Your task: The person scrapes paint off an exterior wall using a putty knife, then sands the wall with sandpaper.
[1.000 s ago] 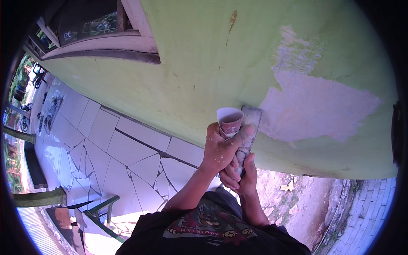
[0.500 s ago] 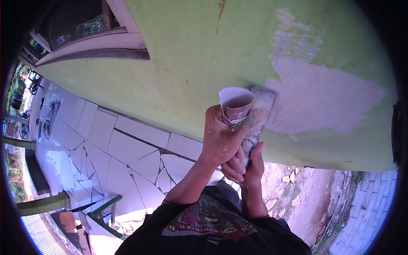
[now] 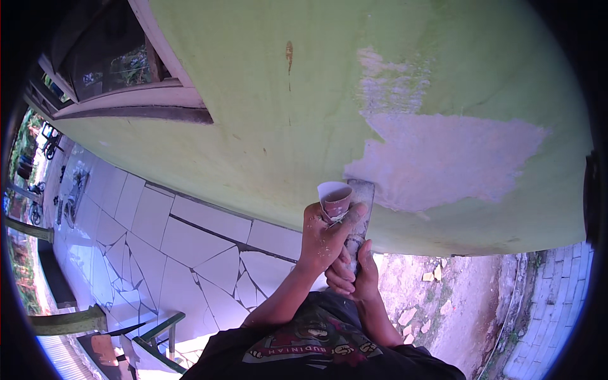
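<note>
Now | left hand wraps sandpaper | right hand grips scraper | keep blade flat against patch.

We are looking down at a person who is wearing a black T-shirt with short sleeves, so both forearms are showing bare up to the wrists. A printed graphic in red, yellow and white is running across the chest, with a curved band of lettering and cartoon-like shapes. The left hand and the right hand are wearing no gloves, and pale dust is clinging to the fingers and knuckles.
</note>
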{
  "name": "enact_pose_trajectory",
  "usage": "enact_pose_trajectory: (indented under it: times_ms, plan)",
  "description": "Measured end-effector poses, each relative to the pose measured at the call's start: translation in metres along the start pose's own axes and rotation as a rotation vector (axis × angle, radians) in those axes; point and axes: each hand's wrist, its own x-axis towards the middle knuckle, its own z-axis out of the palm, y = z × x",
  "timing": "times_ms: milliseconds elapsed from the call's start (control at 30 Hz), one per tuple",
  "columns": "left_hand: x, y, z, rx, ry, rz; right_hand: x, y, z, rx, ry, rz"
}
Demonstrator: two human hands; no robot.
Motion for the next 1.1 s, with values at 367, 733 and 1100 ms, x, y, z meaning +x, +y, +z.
enact_pose_trajectory:
  times_ms: [367, 733, 1100]
  plan:
    - [0.018, 0.058, 0.0, -0.066, -0.065, -0.449, 0.009, -0.006, 0.022, -0.134, -0.015, -0.007]
    - [0.03, 0.073, -0.011, 0.052, -0.132, -0.474, 0.022, 0.005, 0.035, 0.027, -0.219, -0.032]
    - [0.029, 0.064, -0.017, 0.048, -0.151, -0.333, 0.026, 0.014, 0.039, 0.008, -0.168, -0.071]
